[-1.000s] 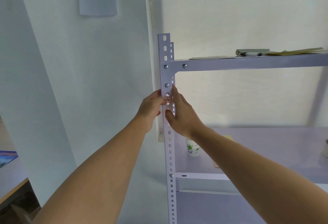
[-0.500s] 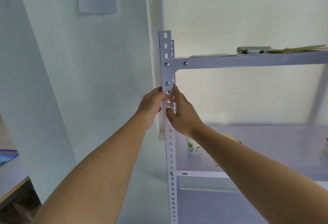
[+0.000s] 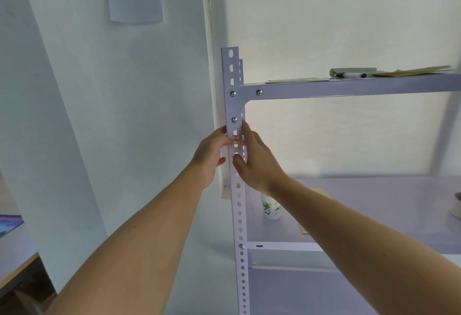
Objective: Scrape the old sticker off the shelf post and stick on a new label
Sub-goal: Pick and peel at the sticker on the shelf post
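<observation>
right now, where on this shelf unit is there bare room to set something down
The middle shelf is bare between the tan pad and the roll at the right edge. Its left end is crowded by the paper cup and right forearm. The top shelf carries papers and a marker.

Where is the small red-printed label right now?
Head view, centre: the label sits on the pale perforated metal shelf post, below a bolt, between left hand and right hand.
</observation>
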